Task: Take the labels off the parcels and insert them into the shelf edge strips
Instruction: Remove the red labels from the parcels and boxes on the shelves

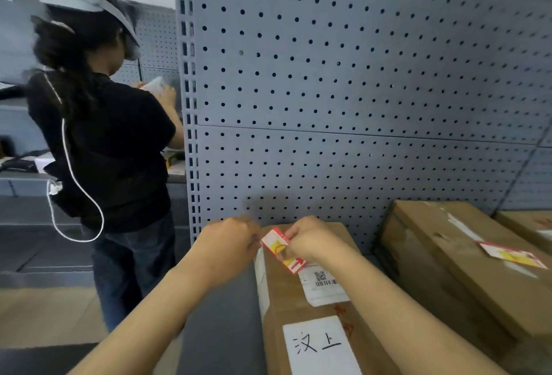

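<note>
Label [279, 244] is over the near parcel's [301, 312] far end, your right hand [307, 238] pinching it in curled fingers. Left hand [228, 240] fingers curled at the parcel's corner; can't tell what they hold. Second label [512, 256] lies on the next parcel [466, 279].

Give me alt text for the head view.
Right hand pinches a red and yellow label above a cardboard parcel; left hand is curled beside it. Another label lies on the next parcel.
</note>
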Action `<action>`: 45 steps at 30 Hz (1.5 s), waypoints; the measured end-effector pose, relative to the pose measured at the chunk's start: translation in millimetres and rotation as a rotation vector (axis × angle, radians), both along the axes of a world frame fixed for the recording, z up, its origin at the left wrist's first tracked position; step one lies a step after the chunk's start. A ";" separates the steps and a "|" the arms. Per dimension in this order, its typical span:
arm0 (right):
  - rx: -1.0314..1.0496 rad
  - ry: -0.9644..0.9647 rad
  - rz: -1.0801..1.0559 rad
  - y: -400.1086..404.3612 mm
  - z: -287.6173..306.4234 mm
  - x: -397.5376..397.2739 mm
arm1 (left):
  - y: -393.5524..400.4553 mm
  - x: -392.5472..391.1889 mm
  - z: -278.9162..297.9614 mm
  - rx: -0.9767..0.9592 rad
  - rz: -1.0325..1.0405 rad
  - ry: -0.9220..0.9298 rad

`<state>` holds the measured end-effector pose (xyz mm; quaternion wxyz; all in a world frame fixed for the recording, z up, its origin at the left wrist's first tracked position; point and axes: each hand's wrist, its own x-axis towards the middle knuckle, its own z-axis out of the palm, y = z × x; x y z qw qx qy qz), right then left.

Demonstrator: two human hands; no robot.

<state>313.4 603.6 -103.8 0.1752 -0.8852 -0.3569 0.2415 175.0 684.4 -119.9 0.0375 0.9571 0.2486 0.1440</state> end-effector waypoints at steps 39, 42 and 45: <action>0.287 -0.569 -0.588 -615.8 1.2 162.7 | -524.5 296.4 16.5 0.038 -0.794 -0.075; 0.258 -0.558 -0.596 -634.9 -10.1 203.7 | -543.9 338.9 9.7 0.041 -0.795 -0.039; 0.236 -0.543 -0.582 -647.5 -14.1 246.2 | -553.5 379.6 7.8 0.027 -0.776 -0.034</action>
